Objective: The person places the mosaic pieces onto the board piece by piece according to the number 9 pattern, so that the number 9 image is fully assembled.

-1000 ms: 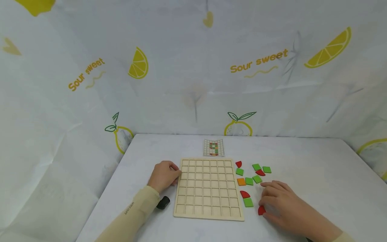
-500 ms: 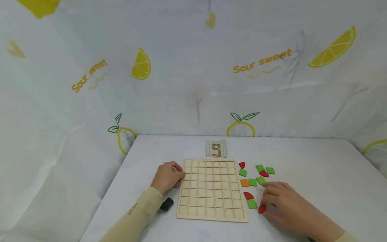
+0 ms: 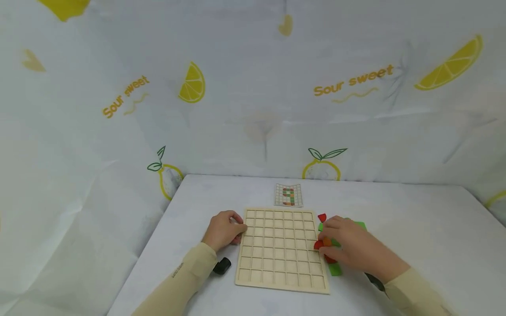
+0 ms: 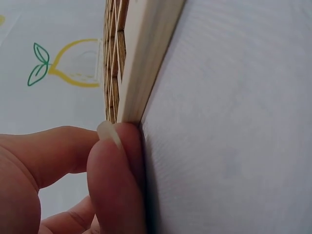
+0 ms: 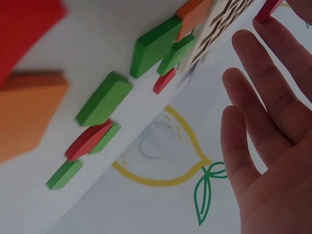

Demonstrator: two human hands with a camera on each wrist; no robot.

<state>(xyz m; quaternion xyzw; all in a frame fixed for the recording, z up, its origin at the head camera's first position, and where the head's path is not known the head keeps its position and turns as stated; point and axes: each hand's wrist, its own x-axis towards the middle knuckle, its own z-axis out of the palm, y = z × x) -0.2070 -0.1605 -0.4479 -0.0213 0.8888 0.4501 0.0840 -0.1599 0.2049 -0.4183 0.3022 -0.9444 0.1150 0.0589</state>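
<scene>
A pale wooden grid board (image 3: 280, 254) lies on the white table. At its left edge is my left hand (image 3: 224, 229), thumb and curled finger pinching the rim; in the left wrist view the thumb (image 4: 114, 180) meets the board's side (image 4: 146, 63). My right hand (image 3: 352, 245) is over the board's right edge, pinching a red quarter-round tile (image 3: 318, 245) between thumb and index finger. The same tile (image 5: 267, 9) shows at the top of the right wrist view, the other fingers loosely extended. Beneath this hand lie green tiles (image 3: 335, 269) and an orange tile (image 3: 327, 242), partly hidden.
A small pattern card (image 3: 288, 195) with a coloured design lies behind the board. Another red tile (image 3: 322, 217) sits by the board's upper right corner. A black object (image 3: 222, 266) is under the left wrist. A lemon-printed cloth (image 3: 253, 96) hangs behind the table.
My right hand has picked up the red quarter-round tile from the lower right and carried it left and away from me to the board's edge. The left hand stays at the board; the view shifts slightly.
</scene>
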